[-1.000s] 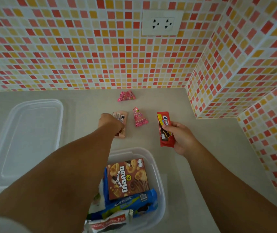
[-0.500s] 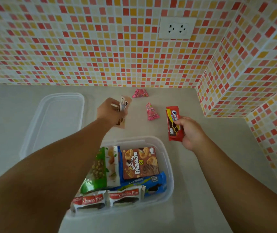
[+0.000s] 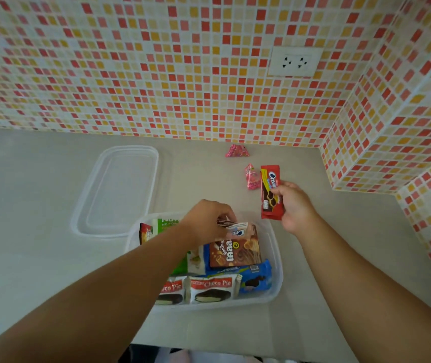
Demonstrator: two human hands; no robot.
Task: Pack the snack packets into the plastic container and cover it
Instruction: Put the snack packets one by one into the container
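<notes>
Over the far end of the plastic container (image 3: 277, 258) we see, from the head camera, our left hand (image 3: 209, 221) with fingers curled round a pale pink packet (image 3: 235, 226), held just above the snacks already packed. Beneath that grip lie a brown box (image 3: 235, 254), a blue cookie packet (image 3: 253, 277) and a green packet (image 3: 167, 224); nearer to us sit two Choco Pie packets (image 3: 213, 289) side by side. To the right of that hand, outside the container, our right hand (image 3: 294, 205) pinches a red cookie packet (image 3: 270, 192) upright above the counter (image 3: 39, 244). Just beyond this packet a small pink sachet (image 3: 251, 177) lies on the counter, and another pink sachet (image 3: 237, 151) rests farther off near the tiled wall (image 3: 156, 74). Left of the left hand, the clear lid (image 3: 117, 191) lies flat beside the container, touching its corner.
</notes>
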